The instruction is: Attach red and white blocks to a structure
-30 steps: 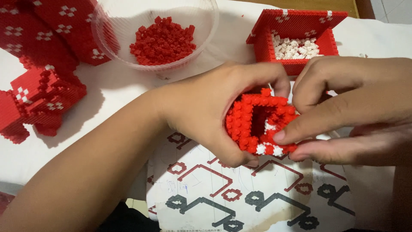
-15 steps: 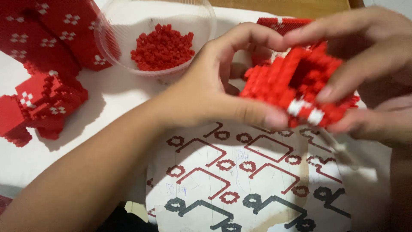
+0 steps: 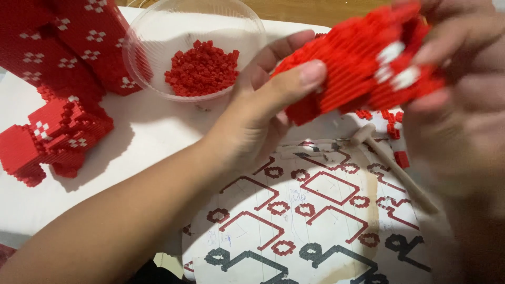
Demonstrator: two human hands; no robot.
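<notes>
Both my hands hold a red block piece [image 3: 363, 68] made of tiny bricks with white dots, lifted up close to the camera and blurred. My left hand [image 3: 268, 105] grips its left end, thumb on top. My right hand [image 3: 463, 105] grips its right side, fingers wrapped over the white-dotted part. Below them lies a printed pattern sheet [image 3: 315, 210] with red and black outlines.
A clear plastic bowl [image 3: 152, 42] holds a heap of small red bricks [image 3: 202, 68]. Large red block builds with white dots [image 3: 58, 89] stand at the left. A small white hammer-like tool [image 3: 392, 165] lies on the sheet at the right.
The red block piece has been raised from the sheet towards the camera and tilted. Both hands went up with it, uncovering the white tool on the sheet.
</notes>
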